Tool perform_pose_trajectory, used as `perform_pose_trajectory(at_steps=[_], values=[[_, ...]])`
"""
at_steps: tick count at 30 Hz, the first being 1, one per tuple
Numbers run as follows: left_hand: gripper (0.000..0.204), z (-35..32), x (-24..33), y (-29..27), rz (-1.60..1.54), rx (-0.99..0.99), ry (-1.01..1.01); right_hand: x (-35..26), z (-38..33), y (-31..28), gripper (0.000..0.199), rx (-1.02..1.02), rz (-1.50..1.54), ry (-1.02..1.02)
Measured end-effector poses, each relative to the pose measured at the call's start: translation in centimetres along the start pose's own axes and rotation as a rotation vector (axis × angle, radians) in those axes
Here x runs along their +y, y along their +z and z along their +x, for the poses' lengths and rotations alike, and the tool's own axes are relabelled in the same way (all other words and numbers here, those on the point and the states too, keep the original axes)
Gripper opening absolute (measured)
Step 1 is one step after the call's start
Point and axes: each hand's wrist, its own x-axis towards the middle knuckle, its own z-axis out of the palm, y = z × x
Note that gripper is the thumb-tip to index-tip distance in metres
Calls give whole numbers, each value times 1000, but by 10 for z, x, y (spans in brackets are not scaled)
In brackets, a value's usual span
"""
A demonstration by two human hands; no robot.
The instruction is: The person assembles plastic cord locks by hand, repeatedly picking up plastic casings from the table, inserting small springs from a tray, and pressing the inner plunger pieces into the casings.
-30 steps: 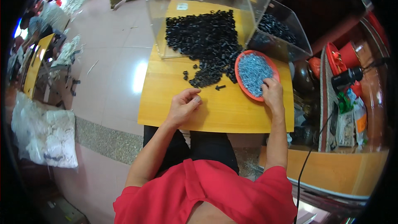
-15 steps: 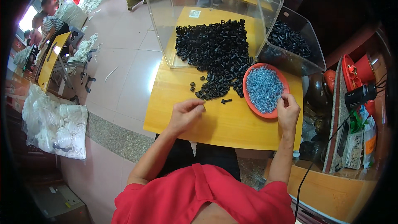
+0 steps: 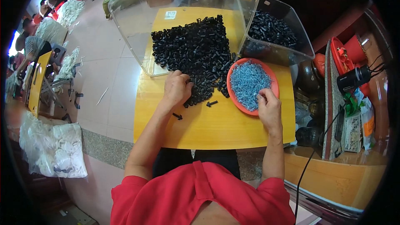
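A heap of small black plastic parts [image 3: 193, 46] spills from a clear plastic box [image 3: 137, 37] lying on its side onto the yellow table [image 3: 200, 135]. My left hand [image 3: 178, 88] is at the heap's near left edge, its fingers curled; whatever they hold is hidden. On the right, a red oval plate [image 3: 274, 85] bears many tiny bluish, see-through pieces [image 3: 249, 81]. My right hand [image 3: 269, 107] reaches over its near right side, thumb and forefinger pinched at the pieces. Two longer black parts lie loose: one black part [image 3: 212, 103] before the heap, another black part [image 3: 178, 116] by my left forearm.
Behind the plate stands a second clear bin [image 3: 291, 52] with more black parts. At the right are a shelf with red containers [image 3: 354, 54], a black cylinder [image 3: 354, 78] and a hanging cable. Bagged white material [image 3: 54, 141] lies on the left floor; people work beyond.
My left hand has moved forward to the heap's edge. A second loose black part now lies near my left forearm. My right hand has moved inward over the bluish pieces. The view has shifted.
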Motion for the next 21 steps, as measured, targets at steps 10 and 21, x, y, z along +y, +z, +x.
perform_pose_trajectory(at_steps=[10,21], values=[[14,10,14,-3,-178,-137,-181,-3,1,7,6,67,52,76],[15,-56,11,-33,-1403,-118,-549,-50,-20,39,9,-144,783,265]])
